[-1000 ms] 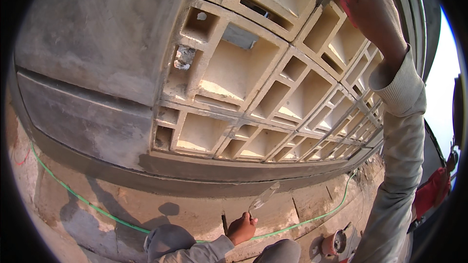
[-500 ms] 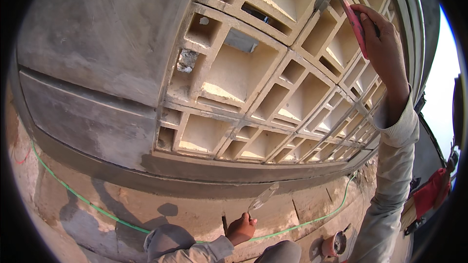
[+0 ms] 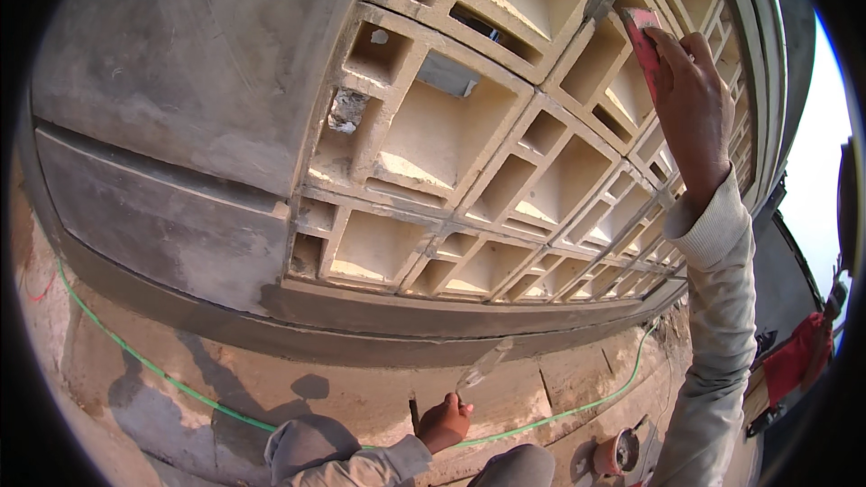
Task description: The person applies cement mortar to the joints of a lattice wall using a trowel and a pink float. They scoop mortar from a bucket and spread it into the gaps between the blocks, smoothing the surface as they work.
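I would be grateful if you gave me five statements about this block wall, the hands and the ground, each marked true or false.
1. The right hand holds a flat red tool. True.
2. The left hand is empty. False: the left hand holds a trowel.
3. A green hose runs along the ground. True.
4. The reddish bucket stands to the left of the left hand. False: the reddish bucket is to its right.
5. The breeze blocks have openings of different sizes. True.
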